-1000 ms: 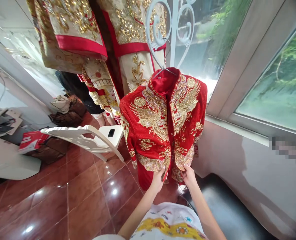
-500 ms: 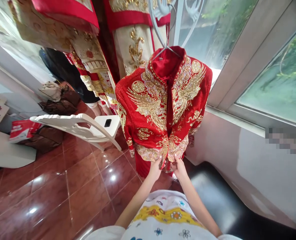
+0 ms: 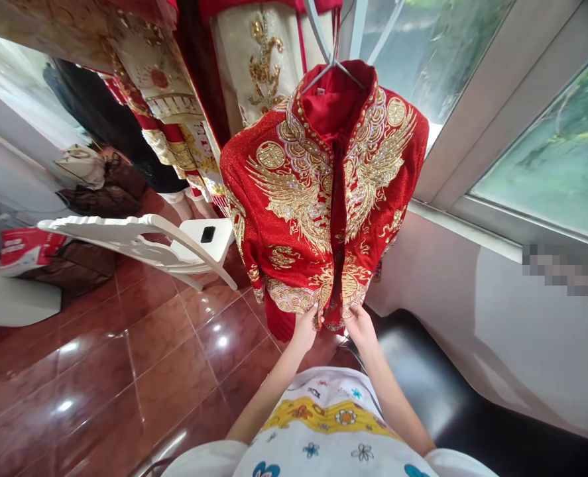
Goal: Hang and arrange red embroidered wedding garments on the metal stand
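Note:
A red jacket (image 3: 294,218) with gold embroidered birds hangs on a wire hanger (image 3: 331,63) in front of me, its front panels meeting down the middle. My left hand (image 3: 305,328) pinches the bottom hem of the left panel. My right hand (image 3: 359,327) grips the hem of the right panel just beside it. The two hands are close together at the jacket's lower front edge, fingers closed on the cloth.
More cream, red and gold garments (image 3: 184,99) hang behind at the upper left. A white chair (image 3: 139,242) with a black phone (image 3: 207,234) on its seat stands to the left on glossy brown tiles. A black seat (image 3: 423,391) lies at lower right under the window (image 3: 547,132).
My hands have drawn the two hem edges closer together. The view has tilted down, so the jacket sits higher in the picture.

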A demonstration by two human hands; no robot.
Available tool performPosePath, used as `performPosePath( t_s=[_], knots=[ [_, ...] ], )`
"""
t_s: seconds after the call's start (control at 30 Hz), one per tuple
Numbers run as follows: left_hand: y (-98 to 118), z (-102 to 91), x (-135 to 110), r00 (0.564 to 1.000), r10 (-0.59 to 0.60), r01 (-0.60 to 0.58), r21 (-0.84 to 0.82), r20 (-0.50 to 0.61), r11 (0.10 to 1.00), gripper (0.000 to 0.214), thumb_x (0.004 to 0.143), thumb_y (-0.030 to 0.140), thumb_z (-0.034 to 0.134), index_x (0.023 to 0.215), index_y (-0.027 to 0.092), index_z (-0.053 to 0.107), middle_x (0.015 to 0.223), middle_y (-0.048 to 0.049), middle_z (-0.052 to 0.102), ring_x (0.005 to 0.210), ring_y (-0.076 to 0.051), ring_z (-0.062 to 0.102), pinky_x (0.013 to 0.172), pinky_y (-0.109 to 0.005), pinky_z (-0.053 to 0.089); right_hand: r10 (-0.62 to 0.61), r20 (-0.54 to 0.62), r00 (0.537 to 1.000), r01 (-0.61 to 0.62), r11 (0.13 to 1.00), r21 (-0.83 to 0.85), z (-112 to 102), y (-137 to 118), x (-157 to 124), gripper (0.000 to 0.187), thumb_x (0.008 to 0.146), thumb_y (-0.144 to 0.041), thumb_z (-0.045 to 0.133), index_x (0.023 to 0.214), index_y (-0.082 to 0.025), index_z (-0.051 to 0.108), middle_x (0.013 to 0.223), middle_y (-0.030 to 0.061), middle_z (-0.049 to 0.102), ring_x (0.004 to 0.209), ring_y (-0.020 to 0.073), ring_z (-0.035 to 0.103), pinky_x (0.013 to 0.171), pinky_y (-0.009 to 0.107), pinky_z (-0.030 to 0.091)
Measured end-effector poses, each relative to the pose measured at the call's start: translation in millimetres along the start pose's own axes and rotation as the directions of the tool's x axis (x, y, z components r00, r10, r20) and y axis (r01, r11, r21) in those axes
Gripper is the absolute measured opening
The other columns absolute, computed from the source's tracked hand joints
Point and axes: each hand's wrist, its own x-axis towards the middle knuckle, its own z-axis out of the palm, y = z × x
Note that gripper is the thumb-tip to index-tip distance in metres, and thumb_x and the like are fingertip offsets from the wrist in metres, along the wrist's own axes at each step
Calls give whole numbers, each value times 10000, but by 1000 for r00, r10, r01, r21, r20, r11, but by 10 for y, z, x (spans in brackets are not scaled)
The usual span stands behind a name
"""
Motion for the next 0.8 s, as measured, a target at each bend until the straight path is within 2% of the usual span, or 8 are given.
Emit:
performPosePath(
  t_s=[0.07,0.13,0.27,0.37,0.6,0.8],
  knots=[
    [13,30,-20,1000,1,-1,0,25,1000,307,586,188,776,818,166,576,664,45,602,533,-63,524,501,-193,397,-18,36,999,17,999,29,46,-33,-69,148,707,-108,568,815,-205,595,818,-9,694,844,113,655,804,228,547],
    [21,63,-40,998,2,-2,1,57,1000,329,576,188,791,839,163,595,672,39,609,573,-74,550,547,-204,424,-33,87,996,32,999,7,83,-68,-141,121,717,-191,626,836,-206,615,863,1,698,878,126,651,824,248,541],
    [11,148,-61,992,39,-39,-4,122,999,445,566,151,804,965,177,610,853,-14,672,844,-143,630,809,-279,472,-14,122,992,31,989,-144,134,-101,-249,221,610,-169,748,807,-170,647,806,16,702,751,136,659,727,238,550],
    [-15,217,-49,988,60,-59,-14,141,998,446,586,163,796,990,170,606,974,-51,674,961,-172,619,920,-329,444,-26,121,992,49,981,-189,177,-101,-305,205,617,-187,749,800,-160,660,802,25,699,705,141,654,687,248,550],
    [-58,319,-2,997,43,-41,-30,63,999,390,544,173,808,882,149,615,906,-46,681,864,-160,639,886,-333,466,-74,89,993,92,973,-213,261,-38,-389,256,573,-207,766,800,-156,658,798,33,700,711,173,656,684,287,547],
    [-77,370,-38,997,64,-61,-51,53,997,428,544,171,808,926,156,614,912,-40,683,855,-163,644,855,-334,482,-89,12,996,90,975,-202,241,-49,-393,324,528,-182,778,823,-143,650,783,33,703,720,176,662,689,284,545]
  ],
)
